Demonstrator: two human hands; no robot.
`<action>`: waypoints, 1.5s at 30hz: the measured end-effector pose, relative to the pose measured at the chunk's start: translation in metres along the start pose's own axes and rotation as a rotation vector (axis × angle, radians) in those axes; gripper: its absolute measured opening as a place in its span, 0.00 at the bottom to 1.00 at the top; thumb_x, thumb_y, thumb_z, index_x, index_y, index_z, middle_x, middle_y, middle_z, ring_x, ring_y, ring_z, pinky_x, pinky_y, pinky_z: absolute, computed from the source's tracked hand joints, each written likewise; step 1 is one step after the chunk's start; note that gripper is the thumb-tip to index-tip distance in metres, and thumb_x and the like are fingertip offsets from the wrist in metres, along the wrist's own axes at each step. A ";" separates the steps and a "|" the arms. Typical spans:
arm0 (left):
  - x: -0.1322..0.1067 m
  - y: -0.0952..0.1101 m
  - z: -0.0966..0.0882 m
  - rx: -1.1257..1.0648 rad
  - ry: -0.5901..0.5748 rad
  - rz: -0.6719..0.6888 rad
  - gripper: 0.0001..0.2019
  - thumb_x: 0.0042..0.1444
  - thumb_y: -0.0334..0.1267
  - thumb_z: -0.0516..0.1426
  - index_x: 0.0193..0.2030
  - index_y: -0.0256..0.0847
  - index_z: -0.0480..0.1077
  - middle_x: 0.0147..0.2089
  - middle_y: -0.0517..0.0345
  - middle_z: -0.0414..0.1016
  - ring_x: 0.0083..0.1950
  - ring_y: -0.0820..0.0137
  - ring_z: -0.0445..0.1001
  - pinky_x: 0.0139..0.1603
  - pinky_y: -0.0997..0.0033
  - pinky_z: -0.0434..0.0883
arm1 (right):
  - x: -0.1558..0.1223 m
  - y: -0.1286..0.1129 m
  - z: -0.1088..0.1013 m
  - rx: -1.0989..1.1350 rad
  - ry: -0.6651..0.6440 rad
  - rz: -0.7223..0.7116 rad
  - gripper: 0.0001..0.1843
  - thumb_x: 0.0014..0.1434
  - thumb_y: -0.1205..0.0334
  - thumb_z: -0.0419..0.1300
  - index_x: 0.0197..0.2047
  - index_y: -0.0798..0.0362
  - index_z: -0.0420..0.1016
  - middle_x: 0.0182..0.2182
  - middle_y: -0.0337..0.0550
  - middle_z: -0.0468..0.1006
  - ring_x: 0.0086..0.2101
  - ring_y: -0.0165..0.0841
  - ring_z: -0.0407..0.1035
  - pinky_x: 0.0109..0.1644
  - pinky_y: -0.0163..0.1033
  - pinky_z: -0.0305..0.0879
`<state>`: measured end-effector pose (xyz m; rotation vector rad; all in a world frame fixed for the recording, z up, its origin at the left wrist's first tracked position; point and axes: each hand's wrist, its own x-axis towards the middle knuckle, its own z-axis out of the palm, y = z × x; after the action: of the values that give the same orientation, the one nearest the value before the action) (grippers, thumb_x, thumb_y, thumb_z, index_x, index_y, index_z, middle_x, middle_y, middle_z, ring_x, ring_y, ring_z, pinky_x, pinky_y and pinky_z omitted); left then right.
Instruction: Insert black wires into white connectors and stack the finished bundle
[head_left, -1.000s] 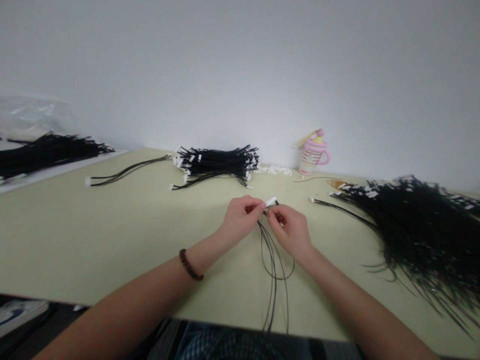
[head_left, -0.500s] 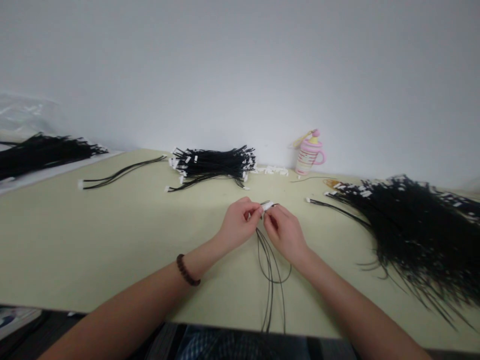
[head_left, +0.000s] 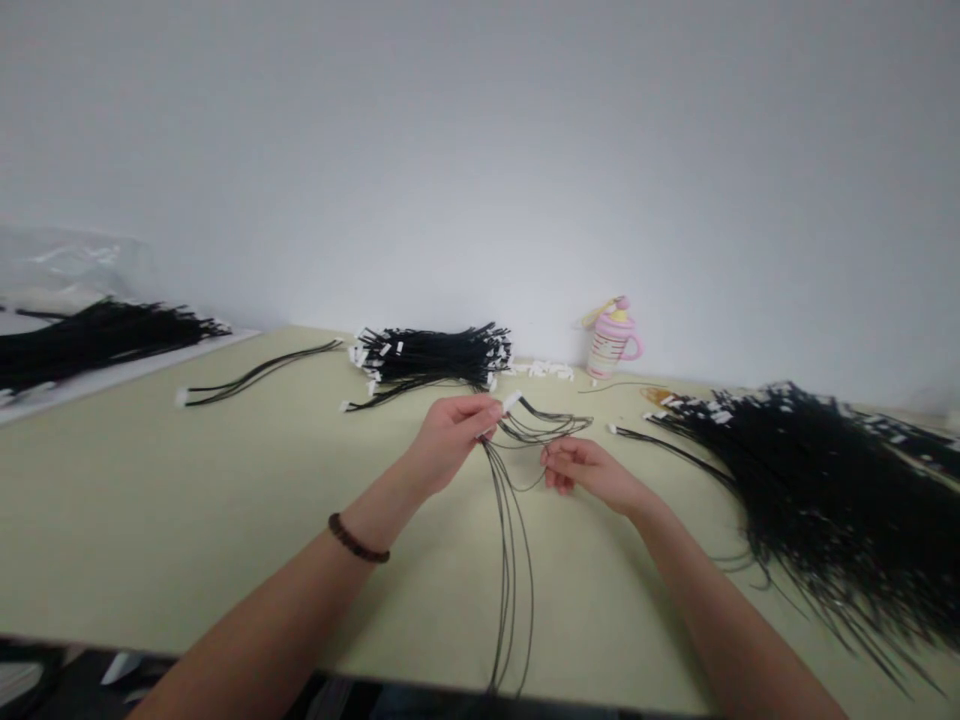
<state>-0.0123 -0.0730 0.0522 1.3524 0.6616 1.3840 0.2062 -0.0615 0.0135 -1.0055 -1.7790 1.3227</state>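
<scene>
My left hand pinches a small white connector between thumb and fingers. Thin black wires loop out from the connector to the right, and more strands hang from the same hand down toward the table's front edge. To the right, my right hand has its fingertips closed on one of these thin wires, apart from the connector. A dark beaded bracelet circles my left wrist.
Behind my hands lies a bundle of black wires with white connectors, beside loose white connectors and a pink cup. A large wire heap spreads at right. Further wires and a short harness lie left.
My hands have moved apart. My left hand keeps the white connector and has shifted left; my right hand has left the connector and moved right and lower along the wires. The view has tilted slightly up.
</scene>
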 end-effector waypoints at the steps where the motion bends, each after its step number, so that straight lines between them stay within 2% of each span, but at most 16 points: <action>1: -0.002 0.001 0.000 0.065 -0.080 0.019 0.09 0.48 0.40 0.62 0.24 0.36 0.73 0.24 0.61 0.62 0.27 0.76 0.57 0.29 0.73 0.55 | 0.001 0.003 -0.002 0.023 0.013 0.001 0.16 0.50 0.51 0.62 0.33 0.57 0.72 0.24 0.42 0.77 0.22 0.27 0.67 0.27 0.33 0.62; 5: -0.009 0.002 0.002 0.379 -0.287 0.109 0.11 0.53 0.42 0.58 0.30 0.35 0.75 0.26 0.59 0.63 0.28 0.75 0.59 0.28 0.72 0.55 | 0.003 0.013 -0.014 0.107 0.110 -0.026 0.17 0.45 0.54 0.66 0.37 0.55 0.73 0.34 0.47 0.80 0.32 0.33 0.74 0.36 0.38 0.68; 8: -0.012 0.002 0.005 0.632 -0.385 0.189 0.11 0.56 0.40 0.55 0.32 0.36 0.76 0.25 0.60 0.62 0.27 0.75 0.60 0.29 0.73 0.56 | 0.005 0.015 -0.023 0.159 0.169 -0.042 0.17 0.50 0.53 0.62 0.40 0.54 0.73 0.40 0.51 0.79 0.40 0.37 0.74 0.43 0.42 0.69; 11: -0.014 -0.002 0.010 0.774 -0.475 0.242 0.12 0.57 0.39 0.53 0.33 0.37 0.76 0.25 0.61 0.60 0.28 0.75 0.60 0.29 0.75 0.57 | 0.004 0.012 -0.030 0.167 0.225 -0.039 0.19 0.55 0.52 0.54 0.45 0.54 0.71 0.45 0.53 0.77 0.44 0.38 0.73 0.44 0.43 0.69; 14: -0.016 -0.010 0.013 0.854 -0.545 0.280 0.12 0.58 0.38 0.52 0.32 0.37 0.75 0.26 0.60 0.60 0.29 0.75 0.61 0.29 0.75 0.57 | 0.005 0.010 -0.034 0.097 0.324 -0.040 0.20 0.55 0.55 0.51 0.47 0.55 0.70 0.42 0.52 0.78 0.43 0.38 0.73 0.42 0.43 0.68; 17: -0.015 -0.019 0.015 0.896 -0.521 0.271 0.12 0.57 0.37 0.52 0.29 0.37 0.75 0.25 0.61 0.59 0.28 0.75 0.60 0.29 0.74 0.57 | 0.007 0.010 -0.029 -0.052 0.532 -0.090 0.16 0.52 0.56 0.53 0.42 0.56 0.70 0.36 0.49 0.77 0.38 0.36 0.71 0.37 0.39 0.65; 19: -0.013 -0.024 0.016 0.832 -0.415 0.185 0.12 0.54 0.37 0.55 0.23 0.38 0.73 0.24 0.62 0.58 0.27 0.75 0.59 0.28 0.74 0.56 | 0.007 0.007 -0.019 -0.161 0.667 -0.163 0.12 0.51 0.56 0.55 0.37 0.55 0.68 0.31 0.44 0.74 0.32 0.33 0.67 0.34 0.36 0.60; 21: -0.010 -0.029 0.016 0.728 -0.265 0.078 0.11 0.50 0.37 0.57 0.20 0.38 0.72 0.22 0.62 0.60 0.26 0.75 0.60 0.28 0.74 0.56 | 0.004 0.002 -0.003 -0.241 0.716 -0.231 0.10 0.51 0.56 0.57 0.32 0.53 0.65 0.24 0.38 0.69 0.25 0.29 0.62 0.30 0.34 0.56; 23: -0.005 -0.032 0.014 0.646 -0.134 -0.005 0.09 0.47 0.38 0.58 0.20 0.37 0.73 0.21 0.61 0.64 0.26 0.74 0.61 0.29 0.74 0.57 | -0.001 -0.005 0.015 -0.322 0.665 -0.287 0.10 0.51 0.56 0.57 0.27 0.53 0.65 0.18 0.33 0.64 0.20 0.27 0.57 0.28 0.33 0.52; 26: -0.001 -0.036 0.009 0.577 -0.010 -0.084 0.12 0.48 0.41 0.57 0.25 0.35 0.76 0.22 0.58 0.70 0.26 0.73 0.63 0.29 0.73 0.59 | -0.006 -0.011 0.040 -0.560 0.472 -0.372 0.13 0.54 0.58 0.55 0.21 0.54 0.65 0.16 0.35 0.63 0.19 0.25 0.56 0.27 0.33 0.49; 28: 0.000 -0.037 0.007 0.530 0.055 -0.132 0.14 0.47 0.43 0.57 0.27 0.33 0.77 0.22 0.57 0.71 0.25 0.73 0.63 0.28 0.73 0.59 | -0.007 -0.010 0.051 -0.601 0.328 -0.317 0.16 0.57 0.58 0.52 0.21 0.54 0.67 0.16 0.36 0.64 0.20 0.26 0.57 0.27 0.33 0.49; 31: -0.001 -0.036 0.006 0.476 0.101 -0.177 0.14 0.45 0.45 0.59 0.26 0.33 0.77 0.21 0.57 0.71 0.25 0.73 0.64 0.27 0.72 0.59 | -0.003 -0.002 0.060 -0.433 0.205 -0.146 0.18 0.60 0.56 0.49 0.23 0.55 0.70 0.15 0.37 0.64 0.19 0.26 0.58 0.24 0.32 0.50; 34: -0.002 -0.037 0.008 0.429 0.109 -0.207 0.14 0.44 0.44 0.59 0.24 0.33 0.76 0.20 0.57 0.71 0.25 0.73 0.64 0.27 0.72 0.59 | 0.001 0.005 0.064 -0.323 0.167 -0.087 0.20 0.60 0.54 0.47 0.25 0.55 0.70 0.16 0.37 0.65 0.18 0.26 0.59 0.23 0.31 0.53; 37: -0.003 -0.040 0.010 0.392 0.114 -0.228 0.13 0.45 0.42 0.60 0.27 0.33 0.77 0.23 0.57 0.73 0.26 0.74 0.64 0.29 0.73 0.60 | 0.002 0.006 0.065 -0.261 0.143 -0.076 0.18 0.59 0.54 0.49 0.25 0.55 0.69 0.18 0.37 0.65 0.20 0.26 0.59 0.24 0.31 0.54; 43: -0.002 -0.040 0.012 0.381 0.103 -0.229 0.12 0.44 0.41 0.60 0.29 0.32 0.77 0.28 0.54 0.76 0.29 0.73 0.66 0.33 0.73 0.62 | -0.004 -0.004 0.058 -0.404 0.200 -0.182 0.15 0.56 0.56 0.53 0.22 0.54 0.64 0.18 0.35 0.61 0.21 0.26 0.55 0.25 0.32 0.50; 45: -0.002 -0.038 0.012 0.383 0.105 -0.222 0.11 0.44 0.41 0.61 0.28 0.32 0.77 0.26 0.55 0.75 0.29 0.73 0.65 0.32 0.73 0.60 | -0.005 -0.007 0.055 -0.383 0.196 -0.155 0.16 0.55 0.55 0.54 0.21 0.54 0.64 0.18 0.36 0.62 0.21 0.26 0.55 0.25 0.33 0.50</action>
<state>0.0100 -0.0667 0.0192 1.4547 1.1571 1.1922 0.1591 -0.0907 0.0063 -1.1295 -1.9523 0.7752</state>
